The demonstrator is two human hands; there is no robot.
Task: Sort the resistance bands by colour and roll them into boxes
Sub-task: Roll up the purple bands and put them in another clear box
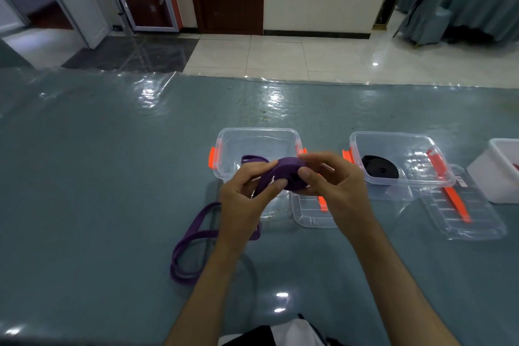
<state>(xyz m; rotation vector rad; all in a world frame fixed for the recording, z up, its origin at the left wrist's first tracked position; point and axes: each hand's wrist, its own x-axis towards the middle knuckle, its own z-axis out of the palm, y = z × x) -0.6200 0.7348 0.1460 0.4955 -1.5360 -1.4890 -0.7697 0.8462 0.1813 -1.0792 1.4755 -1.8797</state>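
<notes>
A purple resistance band (283, 174) is partly wound into a roll held above the near wall of a clear box (257, 135) with orange clips. My right hand (334, 182) pinches the roll between thumb and fingers. My left hand (244, 194) grips the band's loose strap just left of the roll. The unrolled tail (191, 241) loops down onto the table at my left. A second clear box (401, 160) to the right holds a rolled black band (379, 168).
Two clear lids lie in front of the boxes, one (310, 212) under my hands and one (466, 211) at the right, each with an orange strip. A white box (500, 174) stands at the far right edge. The blue table (98, 177) is covered in glossy plastic.
</notes>
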